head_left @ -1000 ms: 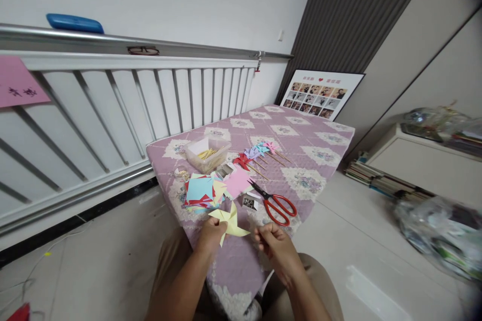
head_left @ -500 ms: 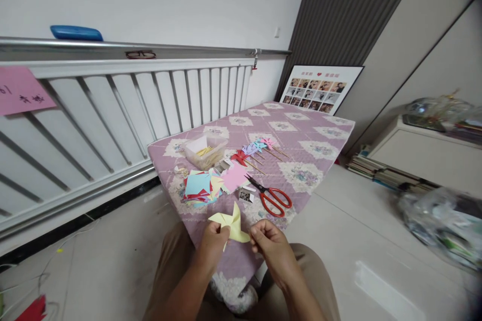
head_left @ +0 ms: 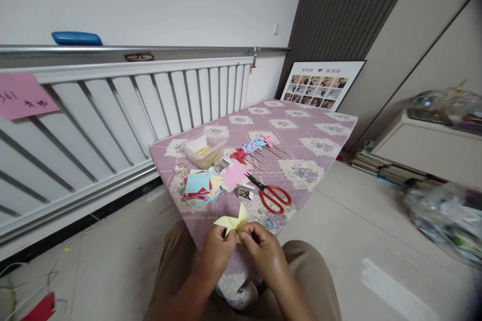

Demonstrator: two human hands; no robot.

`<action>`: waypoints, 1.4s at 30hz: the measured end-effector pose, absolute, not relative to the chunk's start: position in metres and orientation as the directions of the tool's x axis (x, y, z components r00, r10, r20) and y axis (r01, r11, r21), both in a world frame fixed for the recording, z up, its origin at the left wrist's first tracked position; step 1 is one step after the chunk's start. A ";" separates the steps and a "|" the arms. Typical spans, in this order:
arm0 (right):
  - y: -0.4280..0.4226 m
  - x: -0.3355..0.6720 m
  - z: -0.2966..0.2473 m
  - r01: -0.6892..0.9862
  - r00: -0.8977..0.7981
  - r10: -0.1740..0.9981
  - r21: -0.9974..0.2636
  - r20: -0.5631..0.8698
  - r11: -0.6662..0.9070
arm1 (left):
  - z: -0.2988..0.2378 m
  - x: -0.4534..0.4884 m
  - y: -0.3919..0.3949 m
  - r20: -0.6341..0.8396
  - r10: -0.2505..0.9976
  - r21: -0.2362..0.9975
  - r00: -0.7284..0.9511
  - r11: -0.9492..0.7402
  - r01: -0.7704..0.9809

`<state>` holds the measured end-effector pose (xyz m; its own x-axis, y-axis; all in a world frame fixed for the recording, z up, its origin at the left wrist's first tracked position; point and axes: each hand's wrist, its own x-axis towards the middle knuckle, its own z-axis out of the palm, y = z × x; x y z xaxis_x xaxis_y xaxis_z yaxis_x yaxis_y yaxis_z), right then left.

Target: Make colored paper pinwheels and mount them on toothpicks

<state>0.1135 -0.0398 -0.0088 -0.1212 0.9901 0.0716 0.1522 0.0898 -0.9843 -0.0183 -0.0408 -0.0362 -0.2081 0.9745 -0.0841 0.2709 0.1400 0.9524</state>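
Pale yellow paper pinwheel (head_left: 234, 221) front and centre, folks, held up over the near corner of the table in its purple flowered cloth (head_left: 301, 148)! The left hand (head_left: 218, 251) has it pinched at the lower left, thumb on top; the right hand (head_left: 263, 252) grips its right side, thumb and fingers together on the paper. Two blades flare out, no stick shows on it: part-made, I'd say. Just beyond lie a pile of coloured paper squares (head_left: 198, 183), plenty unfolded, a small white box of dark bits (head_left: 246, 197) and red-handled scissors (head_left: 262, 187). Farther back, four pinwheels in red, lilac, blue and pink (head_left: 249, 148) already sit on thin wooden sticks, near a translucent plastic tub of sticks (head_left: 217, 154). What can't I see? The yellow one's centre and lower blades, behind those fingers; whether anything pins it, I can't tell. Those bits are too small to name, too.
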 end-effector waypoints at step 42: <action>-0.044 0.122 0.016 0.595 -0.270 0.830 -0.592 0.489 0.543 | -0.001 -0.022 -0.052 -0.158 0.979 0.969 -0.129 0.179 0.171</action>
